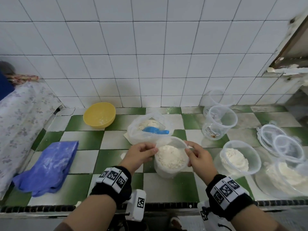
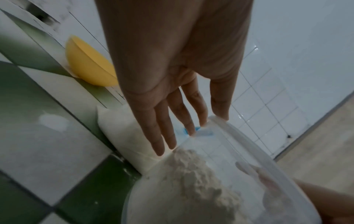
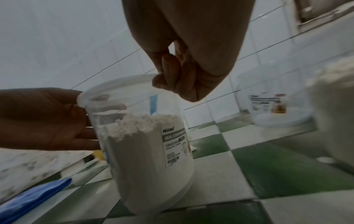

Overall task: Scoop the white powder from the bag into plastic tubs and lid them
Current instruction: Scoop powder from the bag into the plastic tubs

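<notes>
A clear tub (image 1: pixel 170 165) (image 3: pixel 149 151) heaped with white powder (image 2: pixel 191 181) stands at the middle of the counter. Both hands hold a translucent lid (image 1: pixel 171 142) (image 2: pixel 249 151) tilted just over its mouth, the far edge raised. My left hand (image 1: pixel 154 148) (image 2: pixel 201 127) pinches the lid's left rim, thumb on top and fingers stretched beneath. At the right rim, my right hand (image 1: pixel 187 150) (image 3: pixel 162 78) pinches with curled fingers. Behind the tub sits the open plastic bag (image 1: pixel 148 129) of powder, a blue scoop (image 1: pixel 155 130) lying in it.
A yellow bowl (image 1: pixel 99 115) stands at the back left and a blue cloth (image 1: pixel 48 165) lies front left. To the right are empty tubs (image 1: pixel 218 122), an open tub with powder (image 1: pixel 238 157), loose lids (image 1: pixel 281 144) and another powder-filled tub (image 1: pixel 286 177).
</notes>
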